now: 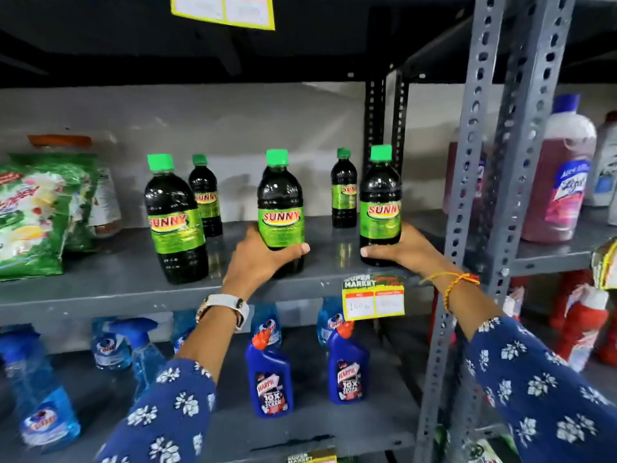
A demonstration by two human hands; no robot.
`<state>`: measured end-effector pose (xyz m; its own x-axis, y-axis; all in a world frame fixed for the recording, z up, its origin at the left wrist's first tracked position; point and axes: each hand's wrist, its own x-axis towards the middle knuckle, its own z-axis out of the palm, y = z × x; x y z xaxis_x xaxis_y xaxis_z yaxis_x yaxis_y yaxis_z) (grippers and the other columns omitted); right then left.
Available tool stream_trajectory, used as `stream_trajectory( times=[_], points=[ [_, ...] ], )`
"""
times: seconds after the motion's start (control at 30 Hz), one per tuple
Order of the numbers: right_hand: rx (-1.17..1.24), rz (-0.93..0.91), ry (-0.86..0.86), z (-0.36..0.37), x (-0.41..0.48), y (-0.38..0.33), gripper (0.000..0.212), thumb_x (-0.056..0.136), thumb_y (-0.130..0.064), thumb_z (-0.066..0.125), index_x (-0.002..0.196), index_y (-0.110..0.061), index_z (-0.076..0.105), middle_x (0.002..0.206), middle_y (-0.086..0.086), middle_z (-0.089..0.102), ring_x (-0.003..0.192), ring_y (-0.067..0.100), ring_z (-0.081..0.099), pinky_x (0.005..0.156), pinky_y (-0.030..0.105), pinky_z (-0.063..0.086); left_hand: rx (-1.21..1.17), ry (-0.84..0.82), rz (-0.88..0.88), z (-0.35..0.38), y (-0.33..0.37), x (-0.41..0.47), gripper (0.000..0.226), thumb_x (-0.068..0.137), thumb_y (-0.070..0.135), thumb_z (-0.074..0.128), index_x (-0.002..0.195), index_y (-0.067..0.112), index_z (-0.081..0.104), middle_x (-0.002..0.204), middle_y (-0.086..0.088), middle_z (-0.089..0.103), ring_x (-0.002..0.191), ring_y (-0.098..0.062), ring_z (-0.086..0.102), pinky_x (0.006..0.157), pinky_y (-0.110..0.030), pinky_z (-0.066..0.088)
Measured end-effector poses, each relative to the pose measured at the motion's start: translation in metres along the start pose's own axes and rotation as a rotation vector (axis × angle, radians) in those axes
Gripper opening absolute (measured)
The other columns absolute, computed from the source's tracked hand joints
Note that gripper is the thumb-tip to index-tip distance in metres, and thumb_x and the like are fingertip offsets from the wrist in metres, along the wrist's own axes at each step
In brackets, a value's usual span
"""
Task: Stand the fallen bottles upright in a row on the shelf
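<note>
Dark bottles with green caps and green "SUNNY" labels stand upright on the grey metal shelf (100, 289). The front row holds three. The left bottle (175, 222) stands free. My left hand (263, 259) grips the base of the middle bottle (281, 208). Around the base of the right bottle (380, 202), near the shelf's right end, my right hand (404, 252) is wrapped. Two smaller-looking bottles stand behind: one (204, 195) at the back left, one (344, 188) at the back right. No bottle lies on its side.
Green packets (36, 208) lean at the shelf's left end. A perforated grey upright (467, 195) borders the shelf on the right, with pink cleaner bottles (561, 175) beyond. A yellow price tag (373, 300) hangs on the front edge. Blue spray bottles (40, 389) and toilet cleaners (270, 379) fill the shelf below.
</note>
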<state>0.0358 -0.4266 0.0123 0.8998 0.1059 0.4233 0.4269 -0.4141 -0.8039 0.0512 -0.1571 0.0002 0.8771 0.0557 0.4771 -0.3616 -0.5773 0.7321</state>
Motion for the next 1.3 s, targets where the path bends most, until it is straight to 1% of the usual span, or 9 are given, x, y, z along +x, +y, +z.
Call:
stream_trajectory(
  times=[0.13,0.23,0.33,0.43,0.63,0.93,1.07,1.2,1.3],
  points=[
    [-0.041,-0.013,0.009,0.001,0.003,0.002,0.036,0.07,-0.009,0.079,0.101,-0.018,0.062,0.088,-0.008,0.067,0.071,-0.011,0.063,0.069,0.007,0.045,0.003,0.036,0.051,0.003,0.005,-0.004,0.057,0.063,0.053,0.078,0.106,0.025,0.052,0.098,0.007,0.06,0.087,-0.011,0.055,0.078,-0.023,0.041],
    [-0.086,-0.009,0.012,0.0,0.005,0.005,0.041,0.067,-0.021,0.082,0.104,-0.022,0.064,0.098,-0.001,0.07,0.088,0.009,0.066,0.079,0.019,0.046,0.009,0.065,0.057,0.004,0.004,-0.004,0.067,0.063,0.054,0.077,0.114,0.02,0.05,0.1,0.006,0.059,0.089,-0.011,0.055,0.079,-0.024,0.041],
    [-0.105,-0.003,0.011,0.0,0.003,0.002,0.045,0.068,-0.021,0.081,0.109,-0.017,0.063,0.096,-0.003,0.068,0.082,0.001,0.062,0.064,0.0,0.041,0.017,0.078,0.052,0.004,0.004,-0.004,0.072,0.062,0.056,0.077,0.118,0.018,0.05,0.102,0.005,0.061,0.09,-0.011,0.056,0.08,-0.024,0.042],
    [-0.125,-0.015,0.032,0.0,0.0,0.001,0.043,0.069,-0.022,0.08,0.109,-0.017,0.064,0.092,-0.006,0.066,0.078,-0.008,0.056,0.056,-0.006,0.036,0.029,0.081,0.05,0.004,0.006,-0.007,0.072,0.063,0.056,0.076,0.118,0.018,0.05,0.101,0.006,0.061,0.089,-0.011,0.056,0.079,-0.023,0.041],
    [-0.156,-0.009,0.047,0.0,-0.001,0.0,0.041,0.068,-0.026,0.081,0.105,-0.021,0.064,0.094,-0.005,0.067,0.079,0.0,0.06,0.062,0.003,0.038,0.033,0.084,0.051,0.004,0.007,-0.008,0.07,0.064,0.056,0.075,0.118,0.019,0.05,0.101,0.006,0.061,0.088,-0.01,0.056,0.078,-0.023,0.041],
    [-0.136,0.011,0.029,0.001,0.0,0.0,0.04,0.066,-0.027,0.082,0.1,-0.025,0.06,0.085,-0.015,0.065,0.079,-0.005,0.058,0.064,0.01,0.039,0.008,0.072,0.035,0.003,0.011,-0.01,0.068,0.065,0.052,0.076,0.118,0.018,0.049,0.1,0.005,0.061,0.087,-0.012,0.055,0.078,-0.024,0.041],
    [-0.042,0.009,0.026,0.0,0.0,0.001,0.042,0.068,-0.036,0.079,0.106,-0.027,0.061,0.096,-0.009,0.068,0.092,0.003,0.064,0.073,0.011,0.047,-0.009,0.06,0.03,0.002,0.01,-0.013,0.072,0.064,0.053,0.077,0.118,0.016,0.047,0.099,0.005,0.06,0.087,-0.013,0.057,0.078,-0.024,0.041],
    [0.119,0.081,0.258,0.0,-0.009,-0.001,0.088,0.055,-0.074,0.066,0.122,-0.019,0.049,0.118,-0.002,0.064,0.111,0.014,0.06,0.102,0.035,0.044,-0.067,0.083,0.028,-0.004,0.019,-0.014,0.08,0.065,0.052,0.076,0.124,0.013,0.04,0.103,0.005,0.057,0.089,-0.012,0.054,0.078,-0.023,0.042],
    [0.199,-0.054,0.52,0.015,-0.033,-0.002,0.08,0.065,-0.069,0.062,0.125,-0.021,0.04,0.12,-0.005,0.052,0.115,0.013,0.053,0.105,0.032,0.041,-0.244,0.182,0.134,-0.007,0.013,-0.037,0.084,0.07,0.059,0.069,0.13,0.011,0.037,0.122,0.003,0.053,0.105,-0.011,0.053,0.092,-0.025,0.042]
  ],
)
